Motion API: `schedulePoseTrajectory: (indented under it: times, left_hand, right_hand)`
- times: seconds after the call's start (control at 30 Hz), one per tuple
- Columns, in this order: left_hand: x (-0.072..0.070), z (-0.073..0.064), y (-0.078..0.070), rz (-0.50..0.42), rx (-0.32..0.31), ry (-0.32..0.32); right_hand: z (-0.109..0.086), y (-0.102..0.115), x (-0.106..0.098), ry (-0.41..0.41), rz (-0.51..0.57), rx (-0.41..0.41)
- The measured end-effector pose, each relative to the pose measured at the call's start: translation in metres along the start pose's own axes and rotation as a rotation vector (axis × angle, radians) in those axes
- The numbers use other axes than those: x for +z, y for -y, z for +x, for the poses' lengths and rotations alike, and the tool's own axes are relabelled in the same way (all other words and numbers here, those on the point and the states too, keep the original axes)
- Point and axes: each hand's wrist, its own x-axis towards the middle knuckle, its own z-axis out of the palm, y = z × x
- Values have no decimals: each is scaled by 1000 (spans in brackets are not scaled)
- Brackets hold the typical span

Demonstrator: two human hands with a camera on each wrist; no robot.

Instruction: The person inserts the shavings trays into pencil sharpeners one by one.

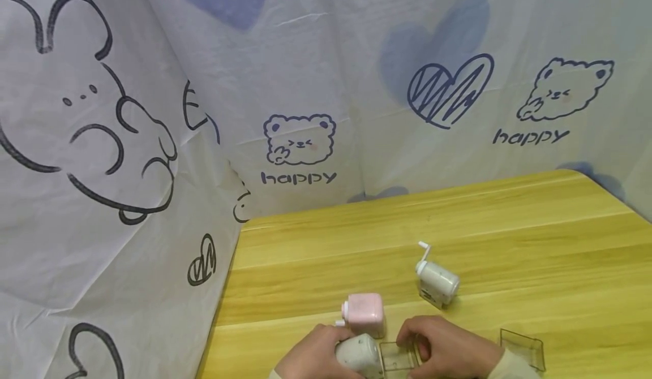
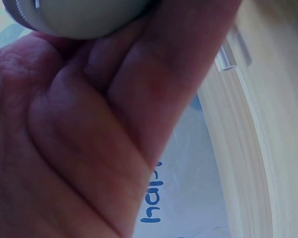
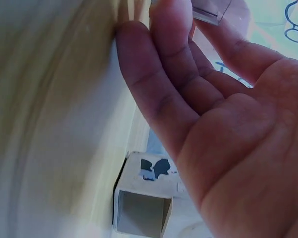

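Note:
At the table's near edge my left hand (image 1: 316, 356) grips a white hand-crank pencil sharpener (image 1: 358, 352). Its rounded body lies against the palm in the left wrist view, and the hand hides much of it. Right beside it, my right hand (image 1: 448, 348) pinches a clear plastic drawer (image 1: 397, 356) between thumb and fingers. Close to the sharpener's end is the drawer; whether they touch I cannot tell. Just beyond the left hand lies a pink sharpener (image 1: 365, 312).
A second white sharpener (image 1: 439, 281), its crank sticking up, stands farther back; the right wrist view shows an open slot (image 3: 141, 213) in its body. Another clear drawer (image 1: 523, 349) lies by the right wrist. Printed cloth (image 1: 316, 85) hangs behind the wooden table (image 1: 305, 254).

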Motion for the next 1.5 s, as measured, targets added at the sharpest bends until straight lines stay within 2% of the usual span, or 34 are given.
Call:
schedulePoseTrajectory:
  times: [0.33,0.57,0.87,1.2,1.5]
  left_hand:
    - [0,0,0,19,10,-2]
    - [0,0,-2,26,-1,-10]
    - [-1,0,-1,-1,10,11]
    - [0,1,-1,-1,23,7]
    - [0,1,0,3,8,5]
  right_hand:
    - [2,1,2,-6,6,-9]
    - [3,1,2,-12,-45,-30]
    - [3,2,1,-8,-46,-47]
    - [4,0,2,-21,-57,1]
    - [4,-2,3,-41,-98,-52]
